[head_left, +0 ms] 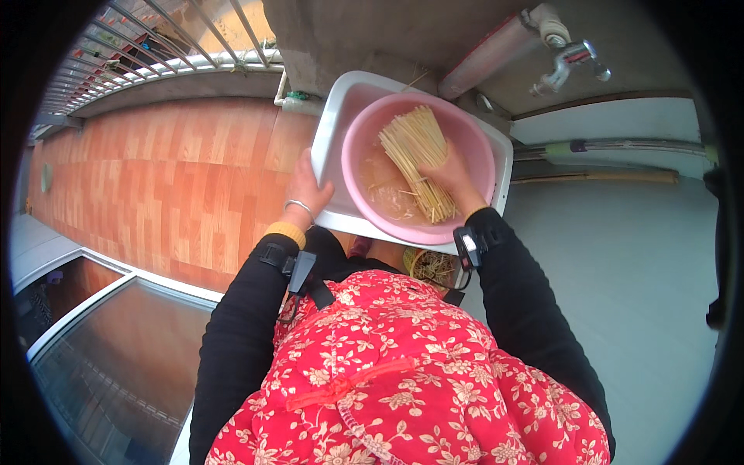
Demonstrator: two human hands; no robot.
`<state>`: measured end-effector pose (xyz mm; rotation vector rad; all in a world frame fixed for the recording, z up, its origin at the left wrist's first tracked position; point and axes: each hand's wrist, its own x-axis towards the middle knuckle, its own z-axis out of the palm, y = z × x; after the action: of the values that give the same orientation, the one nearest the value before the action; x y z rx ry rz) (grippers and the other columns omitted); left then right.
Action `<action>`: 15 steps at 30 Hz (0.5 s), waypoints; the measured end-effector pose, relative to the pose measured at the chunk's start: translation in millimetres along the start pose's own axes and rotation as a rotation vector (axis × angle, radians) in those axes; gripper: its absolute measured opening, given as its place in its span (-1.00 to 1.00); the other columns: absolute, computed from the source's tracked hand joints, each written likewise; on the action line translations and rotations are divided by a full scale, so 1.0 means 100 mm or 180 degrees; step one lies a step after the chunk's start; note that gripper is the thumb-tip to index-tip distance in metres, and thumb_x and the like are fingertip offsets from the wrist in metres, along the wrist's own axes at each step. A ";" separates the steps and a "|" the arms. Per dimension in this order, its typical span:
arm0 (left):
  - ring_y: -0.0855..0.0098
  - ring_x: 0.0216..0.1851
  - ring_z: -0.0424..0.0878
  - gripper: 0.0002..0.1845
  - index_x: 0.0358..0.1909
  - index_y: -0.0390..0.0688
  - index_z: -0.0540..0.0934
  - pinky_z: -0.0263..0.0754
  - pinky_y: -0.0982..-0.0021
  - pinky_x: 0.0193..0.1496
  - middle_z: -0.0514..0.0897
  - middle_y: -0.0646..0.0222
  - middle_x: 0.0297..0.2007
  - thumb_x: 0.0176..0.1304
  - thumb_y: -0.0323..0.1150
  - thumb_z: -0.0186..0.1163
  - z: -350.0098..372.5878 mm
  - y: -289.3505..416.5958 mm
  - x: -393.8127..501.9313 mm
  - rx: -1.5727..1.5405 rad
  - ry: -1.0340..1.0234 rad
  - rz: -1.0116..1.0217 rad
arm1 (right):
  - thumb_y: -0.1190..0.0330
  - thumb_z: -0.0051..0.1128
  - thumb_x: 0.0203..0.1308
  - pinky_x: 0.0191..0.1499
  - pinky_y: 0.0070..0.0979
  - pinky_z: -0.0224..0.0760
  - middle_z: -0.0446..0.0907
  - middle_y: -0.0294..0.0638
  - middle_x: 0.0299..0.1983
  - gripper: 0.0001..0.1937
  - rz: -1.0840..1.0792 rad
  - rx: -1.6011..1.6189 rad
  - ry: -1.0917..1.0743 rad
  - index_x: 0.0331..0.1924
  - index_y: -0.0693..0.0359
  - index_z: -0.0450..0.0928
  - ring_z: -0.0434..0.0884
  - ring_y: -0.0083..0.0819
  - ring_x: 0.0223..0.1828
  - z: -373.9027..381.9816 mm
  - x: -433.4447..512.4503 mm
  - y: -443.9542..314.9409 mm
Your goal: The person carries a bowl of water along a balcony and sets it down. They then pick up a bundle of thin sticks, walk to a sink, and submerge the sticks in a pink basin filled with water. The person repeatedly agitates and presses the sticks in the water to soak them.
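Note:
A pink plastic basin [351, 192] sits tilted inside a white sink [343, 93] and holds cloudy, brownish water [381, 186]. My right hand [452, 174] grips a thick bundle of pale straw stalks [410, 139] over the basin, its lower end close to the water. Some loose straw bits float near it. At the sink's left edge, my left hand [308, 189] clasps the rim, thumb on the inner side; its fingers are partly hidden. A metal bangle [299, 204] circles the left wrist.
A metal tap [569, 64] juts from the wall beyond the sink, beside a pale pipe [485, 52]. Below the sink stands a yellow basket [414, 261] with straw scraps. Railings [151, 40] run at the upper left; a glass-paned frame [122, 349] is at the lower left.

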<state>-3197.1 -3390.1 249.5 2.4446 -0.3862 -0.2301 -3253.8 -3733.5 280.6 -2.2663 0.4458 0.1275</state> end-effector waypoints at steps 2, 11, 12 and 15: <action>-0.12 0.37 0.36 0.04 0.52 -0.28 0.15 0.33 0.05 0.40 0.41 -0.10 0.33 0.08 -0.15 0.48 -0.13 0.08 0.02 0.0295 -0.0270 -0.0192 | 0.26 0.62 -0.24 0.26 -0.25 0.49 0.62 0.04 0.19 -0.08 0.0157 0.0371 0.0427 0.33 0.27 0.37 0.64 -0.06 0.21 0.01 -0.22 -0.04; -0.06 0.42 0.36 0.19 0.47 -0.30 0.28 0.26 0.11 0.49 0.42 -0.11 0.36 -0.14 0.09 0.65 -0.26 1.10 0.28 -0.1095 -0.0991 0.1188 | 0.41 0.59 -0.04 0.31 -0.36 0.43 0.59 -0.13 0.15 -0.23 -0.0586 0.1434 0.1617 0.29 0.28 0.37 0.60 -0.31 0.19 -0.19 -0.75 -0.61; -0.03 0.42 0.38 0.20 0.47 -0.31 0.29 0.27 0.13 0.49 0.44 -0.11 0.36 -0.15 0.07 0.66 -0.21 1.23 0.29 -0.1218 -0.1082 0.1248 | 0.40 0.61 -0.05 0.30 -0.35 0.44 0.58 -0.11 0.16 -0.21 -0.0557 0.1473 0.1725 0.29 0.28 0.36 0.60 -0.29 0.20 -0.22 -0.80 -0.68; 0.04 0.43 0.41 0.23 0.48 -0.32 0.26 0.28 0.17 0.50 0.46 -0.08 0.36 -0.19 0.02 0.70 -0.08 1.53 0.31 -0.1615 -0.1448 0.1357 | 0.39 0.64 -0.08 0.28 -0.32 0.46 0.55 -0.09 0.16 -0.18 -0.0572 0.1682 0.1983 0.29 0.27 0.32 0.59 -0.27 0.20 -0.27 -0.91 -0.83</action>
<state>-3199.0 -3510.6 349.4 1.7501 -0.9098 -0.6165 -3310.1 -3677.4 378.3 -1.7688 0.5155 -0.7238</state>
